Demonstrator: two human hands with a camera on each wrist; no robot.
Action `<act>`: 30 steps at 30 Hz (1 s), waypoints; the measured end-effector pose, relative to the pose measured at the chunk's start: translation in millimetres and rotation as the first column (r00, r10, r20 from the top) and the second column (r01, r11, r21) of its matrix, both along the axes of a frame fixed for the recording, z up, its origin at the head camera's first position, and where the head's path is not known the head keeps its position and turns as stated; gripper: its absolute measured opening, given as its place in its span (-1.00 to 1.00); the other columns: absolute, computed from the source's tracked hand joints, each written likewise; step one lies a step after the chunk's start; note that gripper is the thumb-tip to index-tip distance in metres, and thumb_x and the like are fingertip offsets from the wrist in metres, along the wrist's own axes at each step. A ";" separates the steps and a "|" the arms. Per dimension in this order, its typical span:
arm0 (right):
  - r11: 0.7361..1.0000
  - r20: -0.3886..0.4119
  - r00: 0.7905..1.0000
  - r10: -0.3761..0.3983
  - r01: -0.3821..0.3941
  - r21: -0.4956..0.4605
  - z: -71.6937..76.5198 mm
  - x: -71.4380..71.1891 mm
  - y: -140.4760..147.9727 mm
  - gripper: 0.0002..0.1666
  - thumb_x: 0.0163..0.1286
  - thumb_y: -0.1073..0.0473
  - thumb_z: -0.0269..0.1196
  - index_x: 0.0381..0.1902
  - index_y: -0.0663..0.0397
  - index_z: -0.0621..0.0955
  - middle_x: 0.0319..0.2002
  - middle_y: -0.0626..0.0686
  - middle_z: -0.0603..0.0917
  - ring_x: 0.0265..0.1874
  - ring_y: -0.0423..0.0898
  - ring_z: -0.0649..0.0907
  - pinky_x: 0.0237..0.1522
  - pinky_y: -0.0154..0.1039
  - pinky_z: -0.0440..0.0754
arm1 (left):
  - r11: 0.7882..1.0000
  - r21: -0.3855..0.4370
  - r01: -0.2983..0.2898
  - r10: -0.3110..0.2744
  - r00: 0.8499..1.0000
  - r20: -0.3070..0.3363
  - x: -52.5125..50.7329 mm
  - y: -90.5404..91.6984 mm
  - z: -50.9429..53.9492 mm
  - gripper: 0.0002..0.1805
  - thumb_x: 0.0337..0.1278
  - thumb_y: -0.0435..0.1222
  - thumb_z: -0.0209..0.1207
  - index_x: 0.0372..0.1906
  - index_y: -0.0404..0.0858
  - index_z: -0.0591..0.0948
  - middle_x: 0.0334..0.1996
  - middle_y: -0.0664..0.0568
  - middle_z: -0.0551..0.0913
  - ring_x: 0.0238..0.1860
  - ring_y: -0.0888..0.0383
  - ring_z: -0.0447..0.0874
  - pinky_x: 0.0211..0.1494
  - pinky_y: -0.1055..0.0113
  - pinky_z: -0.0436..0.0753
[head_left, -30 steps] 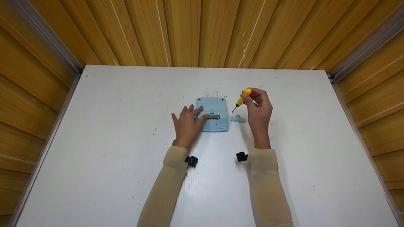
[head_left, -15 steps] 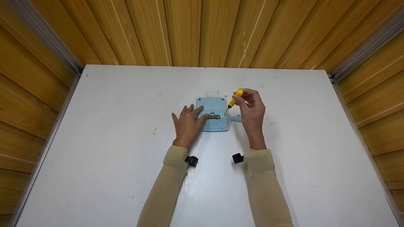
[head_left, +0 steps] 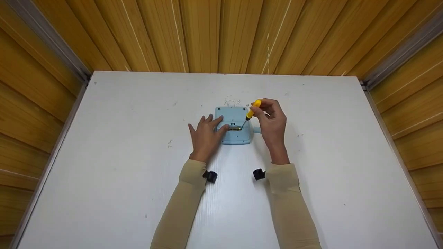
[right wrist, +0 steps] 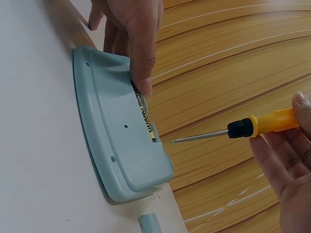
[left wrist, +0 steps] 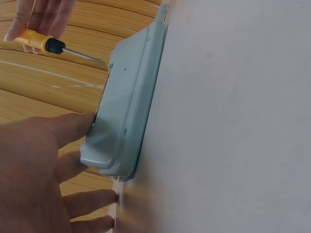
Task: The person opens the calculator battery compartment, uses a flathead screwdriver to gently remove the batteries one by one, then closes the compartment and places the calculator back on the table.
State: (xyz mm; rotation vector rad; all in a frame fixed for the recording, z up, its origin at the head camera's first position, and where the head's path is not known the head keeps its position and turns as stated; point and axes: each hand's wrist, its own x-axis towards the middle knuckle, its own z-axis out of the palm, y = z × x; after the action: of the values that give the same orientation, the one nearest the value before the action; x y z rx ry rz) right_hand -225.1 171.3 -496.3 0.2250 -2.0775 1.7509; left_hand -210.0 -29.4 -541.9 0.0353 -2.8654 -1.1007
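Nearest, the left sleeve [head_left: 178, 207] and right sleeve [head_left: 294, 207] reach over the white bench [head_left: 121, 166], with a black camera [head_left: 211, 176] at the left cuff and another at the right. Beyond the cuffs, the left hand [head_left: 206, 138] has its grip apart, fingers spread at the left edge of a light blue device [head_left: 239, 120], its thumb reaching to a battery [head_left: 234, 128]. The device lies flat near the middle of the bench, the battery lengthwise in a slot in its upper face. Just right of the device is a small blue cover [head_left: 256, 130], partly hidden by the right hand [head_left: 273, 122]. That hand's grip is together, thumb and fingers clamped on the yellow handle of a screwdriver [head_left: 253, 111], which slants down leftward; its tip is just beside the battery's right end. Farthest stands a wooden wall [head_left: 221, 34].
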 end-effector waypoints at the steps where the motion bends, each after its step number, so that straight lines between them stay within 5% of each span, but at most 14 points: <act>1: 1.000 -0.003 1.000 0.005 -0.005 -0.001 -0.6 -0.5 0.0 -0.66 0.48 0.26 0.41 0.12 0.27 0.61 -0.03 0.08 0.72 -0.08 -0.03 0.74 0.00 -0.24 0.75 | 1.000 -0.001 0.000 0.000 1.000 0.000 -0.2 -0.1 0.0 -0.45 0.44 0.11 0.28 0.39 -0.02 0.68 0.45 -0.14 0.53 0.59 -0.17 0.27 0.55 -0.47 -0.19; 15: 0.998 -0.020 0.998 0.052 -0.052 -0.033 -4.9 -3.0 1.3 -0.65 0.43 0.27 0.45 0.09 0.27 0.62 -0.07 0.10 0.75 -0.12 0.02 0.75 -0.06 -0.19 0.77 | 1.000 -0.006 0.008 -0.008 1.000 0.003 -2.0 1.7 2.4 -0.45 0.45 0.11 0.28 0.39 -0.03 0.67 0.46 -0.14 0.52 0.59 -0.18 0.26 0.55 -0.48 -0.20; 30: 0.996 0.021 1.000 0.019 -0.017 -0.090 -17.0 -4.0 8.5 -0.65 0.48 0.28 0.40 0.11 0.27 0.56 -0.05 0.14 0.72 -0.08 0.03 0.75 -0.05 -0.21 0.77 | 1.000 0.012 0.007 -0.007 1.000 0.000 0.4 -0.1 -0.7 -0.43 0.44 0.12 0.29 0.40 -0.03 0.66 0.47 -0.16 0.51 0.59 -0.19 0.25 0.55 -0.47 -0.21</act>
State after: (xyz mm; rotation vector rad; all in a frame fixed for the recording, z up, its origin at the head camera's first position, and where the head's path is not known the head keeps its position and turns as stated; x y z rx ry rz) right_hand -229.2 179.7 -513.3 0.2004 -2.0120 1.8601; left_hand -209.7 -29.5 -542.6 0.0256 -2.8609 -1.1188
